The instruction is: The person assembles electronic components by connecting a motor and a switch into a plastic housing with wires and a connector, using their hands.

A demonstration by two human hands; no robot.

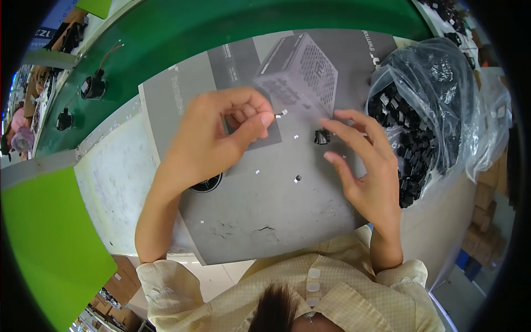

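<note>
My left hand [213, 130] is closed in a pinch on a short wire end, and its small white connector [282, 113] sticks out past the fingertips. Partly hidden under my left wrist lies a round black part [208, 184]. My right hand [368, 163] is open, thumb and fingers apart. Just left of its fingertips is a small black piece [322, 137]; it does not look gripped. Beneath both hands spreads a grey printed cardboard sheet [276, 221], with a tiny dark bit [298, 177] and several white specks on it.
To the right, a clear plastic bag [437, 61] stands open, full of small black pieces [406, 144]. Beyond the sheet runs a green conveyor belt [188, 41], carrying two black wired parts [94, 87] at the left. A bright green panel [50, 238] fills the near left.
</note>
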